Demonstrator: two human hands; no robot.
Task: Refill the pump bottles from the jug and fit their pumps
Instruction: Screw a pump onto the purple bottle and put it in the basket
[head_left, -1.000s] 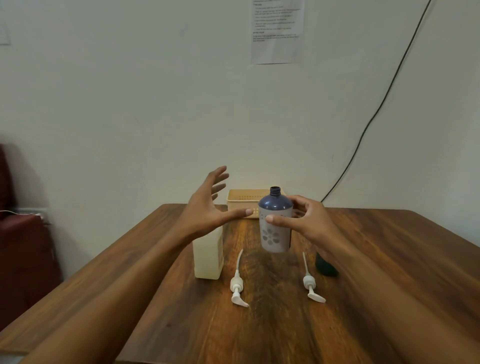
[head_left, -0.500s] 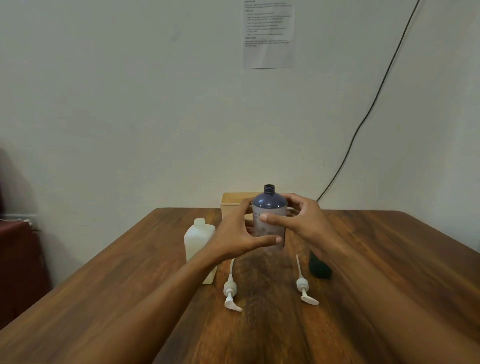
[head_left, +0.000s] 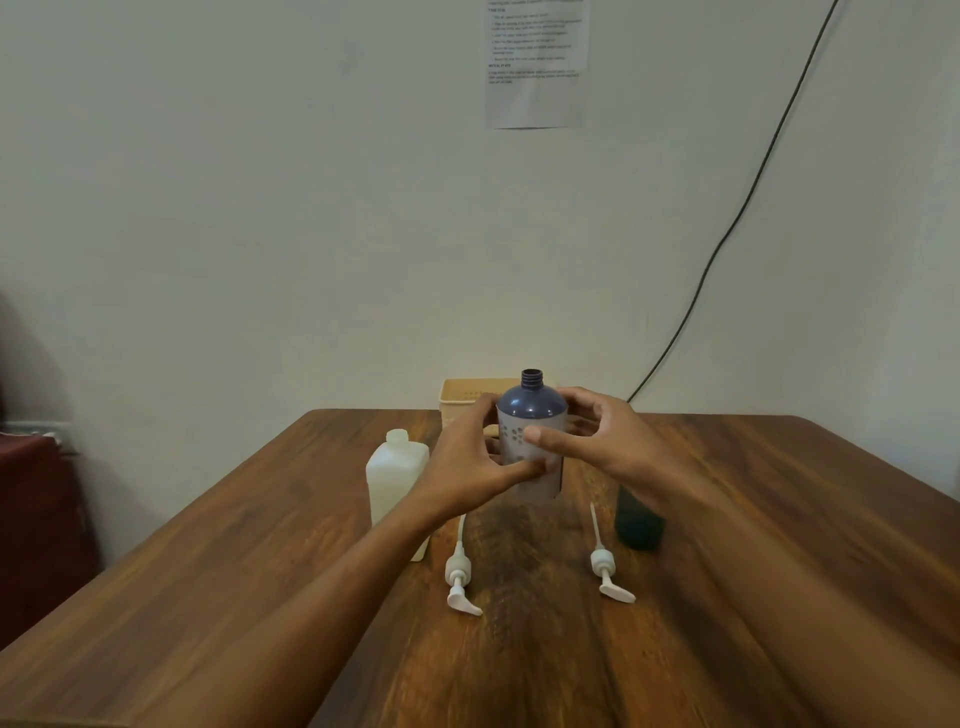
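Blue round-shouldered plastic pump bottle (head_left: 531, 415), with a pale dotted label and an open threaded neck, is standing upright near the middle of the brown wooden table (head_left: 260, 545), and both hands are wrapping around it. Left hand (head_left: 467, 467) is closing on the bottle's left side, its thumb lying across the lower front of the label and its fingers curling behind. Right hand (head_left: 597, 441) is gripping the right side, thumb pressing on the front of the label, fingers bent around the back. Whether the bottle's base is touching the tabletop or hanging just above it cannot be told.

Just left of the bottle, a translucent white rectangular plastic jug (head_left: 395, 483) is standing upright with its cap on, partly behind the left forearm. Two white plastic pump heads with long dip tubes are lying flat on the wood nearer the camera: the left pump (head_left: 457, 577) below the left wrist, the right pump (head_left: 605, 566) a little apart to its right. A dark green rounded bottle (head_left: 638, 525) is sitting beside the right wrist, mostly hidden. Behind the bottle, a beige perforated plastic basket (head_left: 462, 397) is sitting against the wall.
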